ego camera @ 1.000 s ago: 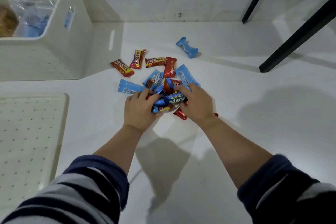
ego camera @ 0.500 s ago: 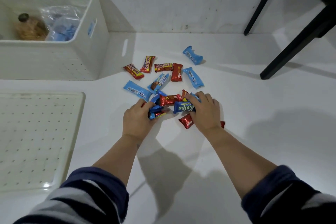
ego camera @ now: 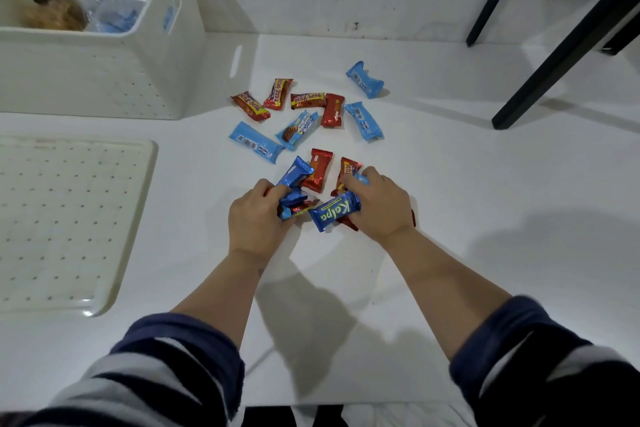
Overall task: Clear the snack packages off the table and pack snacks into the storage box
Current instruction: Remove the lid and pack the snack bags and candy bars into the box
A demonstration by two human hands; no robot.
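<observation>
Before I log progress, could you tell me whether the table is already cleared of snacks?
No, several snack packages lie loose on the table.

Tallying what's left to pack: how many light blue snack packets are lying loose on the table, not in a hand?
4. One farthest back, one right of the upright red packet, one showing a biscuit picture, one long one at left. Others may hide under the hands.

Head view. Left hand [ego camera: 258, 218] grips a bunch of dark blue and red snack packages [ego camera: 294, 191]; right hand [ego camera: 379, 206] grips a blue Kalpa bar [ego camera: 334, 215] among other wrappers. More red and light blue packets [ego camera: 304, 114] lie scattered on the white table [ego camera: 485, 184]. The white storage box [ego camera: 104, 73] stands at upper left, its perforated lid [ego camera: 65, 218] lying flat nearer the person.
</observation>
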